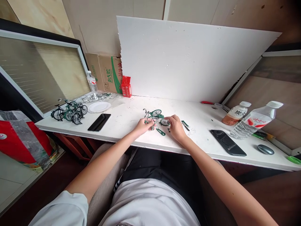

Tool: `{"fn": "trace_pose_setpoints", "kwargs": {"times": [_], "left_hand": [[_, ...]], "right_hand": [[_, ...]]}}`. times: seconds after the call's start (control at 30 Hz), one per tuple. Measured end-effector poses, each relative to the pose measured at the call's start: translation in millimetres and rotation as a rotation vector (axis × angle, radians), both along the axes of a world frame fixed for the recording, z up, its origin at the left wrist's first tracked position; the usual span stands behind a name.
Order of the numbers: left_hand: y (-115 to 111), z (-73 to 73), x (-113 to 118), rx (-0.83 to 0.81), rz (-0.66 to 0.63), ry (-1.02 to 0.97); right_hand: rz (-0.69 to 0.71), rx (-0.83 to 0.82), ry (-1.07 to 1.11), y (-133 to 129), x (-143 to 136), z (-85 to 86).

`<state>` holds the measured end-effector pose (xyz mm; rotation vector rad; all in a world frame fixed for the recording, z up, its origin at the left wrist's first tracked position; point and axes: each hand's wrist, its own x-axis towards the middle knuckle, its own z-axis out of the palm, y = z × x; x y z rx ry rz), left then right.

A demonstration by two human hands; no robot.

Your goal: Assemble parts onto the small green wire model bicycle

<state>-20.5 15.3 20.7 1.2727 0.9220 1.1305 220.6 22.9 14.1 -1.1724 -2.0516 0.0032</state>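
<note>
My left hand (143, 126) is closed around a green miniature bicycle frame (150, 118) with its handlebars up, just above the table. My right hand (176, 128) has its fingers bent and pinched together; what is between them is too small to make out. Beside those fingertips is a small spoked wheel (164, 122). Behind the frame, another spoked wheel with green parts (156, 112) shows. A flat green piece (161, 131) lies between my hands. Thin green and dark parts (185, 125) lie right of my right hand.
Several assembled miniature bicycles (68, 111) stand at left, near a phone (99, 122) and white plates (99, 107). At right are a dark phone (227, 142), a brown drink bottle (236, 113), a water bottle (256, 121) and a mouse (265, 149). A white board (188, 59) leans behind.
</note>
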Motion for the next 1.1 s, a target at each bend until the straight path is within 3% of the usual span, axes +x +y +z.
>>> {"fn": "trace_pose_setpoints", "kwargs": {"times": [0.27, 0.67, 0.8, 0.93, 1.1], "left_hand": [[0.8, -1.2, -0.6, 0.007, 0.016, 0.031], [3.4, -6.8, -2.8, 0.035, 0.000, 0.054], [2.3, -4.0, -1.5, 0.026, 0.004, 0.045], [1.4, -3.5, -0.6, 0.028, 0.002, 0.054], [1.2, -9.1, 0.3, 0.142, -0.013, 0.120]], "right_hand": [[0.112, -0.007, -0.223, -33.3, 1.3, 5.4], [0.123, 0.007, -0.404, -35.4, -0.6, 9.9], [0.108, -0.012, -0.322, -36.9, -1.2, 11.2], [0.131, -0.071, -0.096, -36.3, 0.3, 10.2], [0.164, -0.125, 0.166, -36.5, -1.6, 10.0]]}}
